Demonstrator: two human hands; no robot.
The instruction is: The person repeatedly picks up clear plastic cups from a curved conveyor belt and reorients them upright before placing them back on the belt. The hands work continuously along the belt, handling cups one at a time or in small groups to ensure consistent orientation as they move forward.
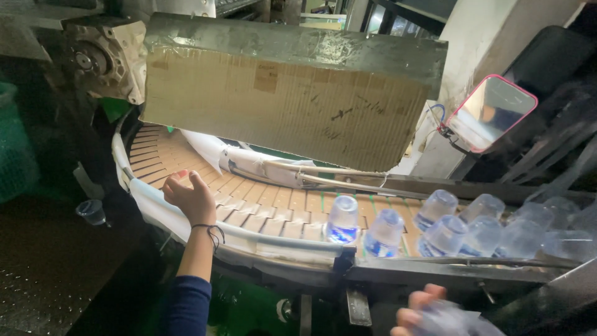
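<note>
Left hand (pixel 191 198) rests spread on the conveyor (pixel 261 202) rail, right hand (pixel 418 313) grips a clear cup (pixel 449 320) below it, so oncoming cups (pixel 435 230) bunching up could topple.

My left sleeve (pixel 186 305) is navy, a black cord (pixel 211 231) at the wrist; the conveyor slats (pixel 261 199) tan; the cups (pixel 342 221) clear with blue print; the phone case (pixel 491 112) pink-edged.
</note>
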